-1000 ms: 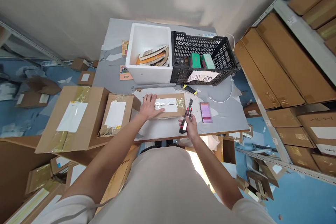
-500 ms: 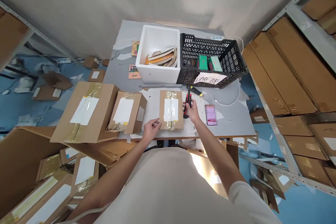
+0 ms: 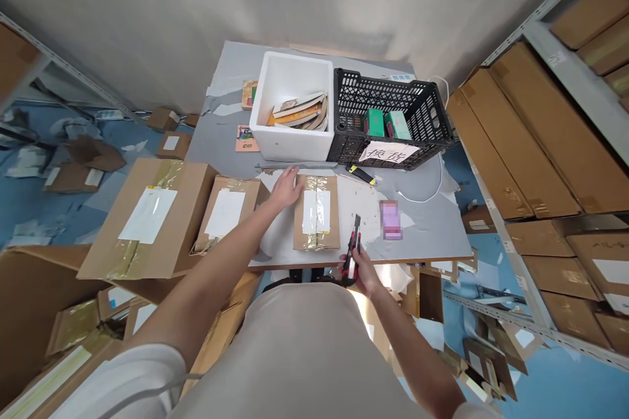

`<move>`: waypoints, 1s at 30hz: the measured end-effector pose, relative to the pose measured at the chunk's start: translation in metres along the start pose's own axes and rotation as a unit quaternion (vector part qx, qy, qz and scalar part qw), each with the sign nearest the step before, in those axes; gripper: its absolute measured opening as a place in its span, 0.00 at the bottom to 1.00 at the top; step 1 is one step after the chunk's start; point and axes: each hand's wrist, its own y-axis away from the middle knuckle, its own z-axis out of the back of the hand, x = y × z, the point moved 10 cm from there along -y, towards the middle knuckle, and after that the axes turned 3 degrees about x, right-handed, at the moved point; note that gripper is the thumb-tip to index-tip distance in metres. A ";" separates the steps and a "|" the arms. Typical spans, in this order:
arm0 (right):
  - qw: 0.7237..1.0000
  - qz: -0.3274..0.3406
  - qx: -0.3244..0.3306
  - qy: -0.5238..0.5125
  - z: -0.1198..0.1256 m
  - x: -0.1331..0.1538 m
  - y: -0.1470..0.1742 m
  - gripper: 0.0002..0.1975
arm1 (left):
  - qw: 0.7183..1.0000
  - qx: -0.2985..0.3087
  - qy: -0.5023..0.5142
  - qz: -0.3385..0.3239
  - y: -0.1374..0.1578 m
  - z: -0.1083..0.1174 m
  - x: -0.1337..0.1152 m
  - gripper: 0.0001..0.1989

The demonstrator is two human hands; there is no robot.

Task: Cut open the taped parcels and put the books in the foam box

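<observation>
A small taped cardboard box (image 3: 317, 213) with a white label lies flat near the table's front edge. My left hand (image 3: 287, 188) rests at its far left corner, fingers stretched out and touching it. In my right hand (image 3: 361, 268) is a red and black utility knife (image 3: 352, 254), held at the front edge to the right of the box, tip pointing away from me. Behind the box lies a yellow and black cutter (image 3: 362, 175). A phone (image 3: 391, 219) with a pink screen lies to the right.
At the back stand a white foam box (image 3: 293, 146) of books and a black crate (image 3: 344, 144) holding green boxes. Two more taped cartons, a large one (image 3: 191, 219) and a smaller one (image 3: 253, 200), stand left. Shelves of cartons (image 3: 550, 137) rise at right.
My left hand has gone from the box's near left corner to its far left corner. My right hand has drawn the utility knife back toward me, over the table's front edge.
</observation>
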 end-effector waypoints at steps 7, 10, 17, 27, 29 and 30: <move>0.997 0.025 -0.006 -0.072 -0.012 -0.011 -0.003 0.23 | 0.998 0.035 0.016 0.053 -0.013 -0.011 0.022 0.24; 0.997 0.053 -0.018 -0.056 0.002 0.011 -0.014 0.23 | 0.996 0.007 0.019 0.090 0.004 -0.004 0.030 0.22; 0.987 0.156 -0.035 0.024 0.018 0.112 -0.071 0.18 | 0.971 -0.105 0.118 0.181 0.104 -0.007 0.051 0.18; 0.950 0.162 -0.054 0.263 0.010 0.148 -0.090 0.17 | 0.976 -0.143 0.052 0.159 0.132 0.006 0.028 0.22; 0.915 0.150 -0.068 0.367 0.020 0.148 -0.073 0.19 | 0.989 -0.124 -0.015 0.074 0.113 0.010 0.003 0.29; 0.895 0.140 -0.066 0.418 0.024 0.146 -0.064 0.21 | 0.994 -0.095 -0.049 0.028 0.103 0.006 -0.011 0.33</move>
